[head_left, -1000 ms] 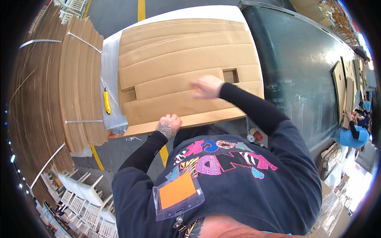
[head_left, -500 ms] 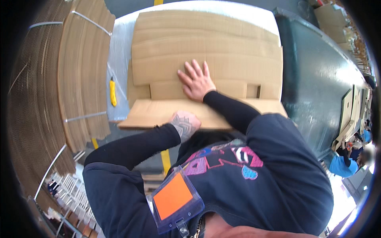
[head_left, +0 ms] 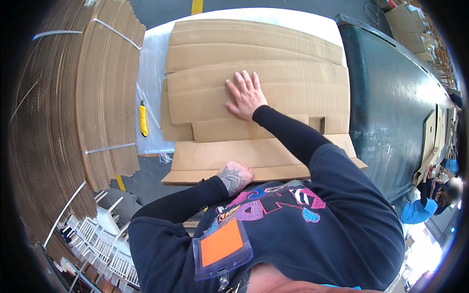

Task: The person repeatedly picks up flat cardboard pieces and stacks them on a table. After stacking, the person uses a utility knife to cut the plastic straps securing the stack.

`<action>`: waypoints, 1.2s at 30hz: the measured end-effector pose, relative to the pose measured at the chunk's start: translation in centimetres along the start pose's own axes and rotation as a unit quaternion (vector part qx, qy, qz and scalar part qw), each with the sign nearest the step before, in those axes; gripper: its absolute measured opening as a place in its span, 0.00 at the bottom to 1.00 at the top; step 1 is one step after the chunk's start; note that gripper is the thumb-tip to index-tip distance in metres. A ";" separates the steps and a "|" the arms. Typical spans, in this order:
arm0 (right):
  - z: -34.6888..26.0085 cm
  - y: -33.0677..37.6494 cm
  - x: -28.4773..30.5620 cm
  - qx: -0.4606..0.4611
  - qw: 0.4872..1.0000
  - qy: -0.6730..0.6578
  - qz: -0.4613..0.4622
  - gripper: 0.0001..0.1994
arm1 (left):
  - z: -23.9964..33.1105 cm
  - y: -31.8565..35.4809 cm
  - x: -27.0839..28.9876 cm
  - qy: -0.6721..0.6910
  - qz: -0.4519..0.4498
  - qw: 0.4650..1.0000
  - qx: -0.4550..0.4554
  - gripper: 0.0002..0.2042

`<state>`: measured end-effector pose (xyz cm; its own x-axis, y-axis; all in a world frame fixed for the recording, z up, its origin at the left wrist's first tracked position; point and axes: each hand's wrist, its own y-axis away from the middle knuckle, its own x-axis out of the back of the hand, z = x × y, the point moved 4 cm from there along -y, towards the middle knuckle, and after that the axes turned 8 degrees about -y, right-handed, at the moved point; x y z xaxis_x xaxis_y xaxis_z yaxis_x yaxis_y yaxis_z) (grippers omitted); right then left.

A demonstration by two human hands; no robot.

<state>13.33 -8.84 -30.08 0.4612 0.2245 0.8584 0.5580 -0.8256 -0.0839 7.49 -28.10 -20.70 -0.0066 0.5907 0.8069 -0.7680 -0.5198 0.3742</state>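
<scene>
A brown cardboard sheet (head_left: 293,95), with creases and cut notches along its near side, lies flat on top of other cardboard. My right hand (head_left: 248,97) is spread flat, palm down, on its middle. Along the near edge runs a long folded flap (head_left: 215,155), close against my body. My left hand (head_left: 237,177) is closed at that flap's near edge, its fingers curled round the cardboard and mostly hidden. Behind the top sheet, part of another cardboard sheet (head_left: 254,41) shows.
A yellow utility knife (head_left: 143,119) lies on plastic wrap left of the cardboard. Further left stand tall strapped stacks of cardboard (head_left: 107,93). On the right is a dark green, shiny surface (head_left: 386,102). A person in blue (head_left: 419,211) is at the far right.
The top sheet has slid toward my body, uncovering more of the cardboard behind it. My left hand has come nearer to me with the flap; my right hand stays flat on the sheet.
</scene>
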 end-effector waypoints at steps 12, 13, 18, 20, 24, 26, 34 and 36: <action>0.5 0.6 -1.4 0.042 0.995 0.031 -0.080 0.32 | -2.5 -1.4 12.3 0.040 -0.073 0.996 -0.028 0.07; 0.3 0.8 -1.5 0.039 0.996 0.026 -0.078 0.32 | -2.7 -1.5 12.6 0.049 -0.071 0.996 -0.019 0.07; -0.2 0.8 -1.0 0.031 0.996 0.013 -0.086 0.31 | -3.2 -1.5 9.0 0.068 -0.075 0.993 -0.053 0.09; -0.2 0.7 -0.7 0.029 0.996 0.014 -0.086 0.31 | -3.1 -1.8 7.3 0.068 -0.098 0.991 -0.059 0.09; 0.1 0.6 0.1 0.034 0.997 -0.018 -0.060 0.33 | -2.4 -1.6 3.5 0.072 -0.107 0.989 -0.075 0.09; 1.5 -0.7 1.1 0.005 0.992 -0.093 -0.087 0.35 | -2.3 -1.8 2.9 0.073 -0.105 0.989 -0.071 0.09; 10.7 -5.7 7.9 -0.089 0.942 0.121 -0.301 0.52 | -1.8 -2.1 0.3 0.055 -0.133 0.986 -0.082 0.09; 9.7 -5.8 7.3 -0.118 0.931 0.105 -0.330 0.52 | -1.7 -1.8 0.1 0.078 -0.121 0.988 -0.058 0.09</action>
<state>20.13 2.62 -28.17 -0.0869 0.6369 0.7660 0.4939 -0.6402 0.5883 7.79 -26.10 -22.10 0.0943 0.7821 0.6160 -0.8275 -0.2824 0.4852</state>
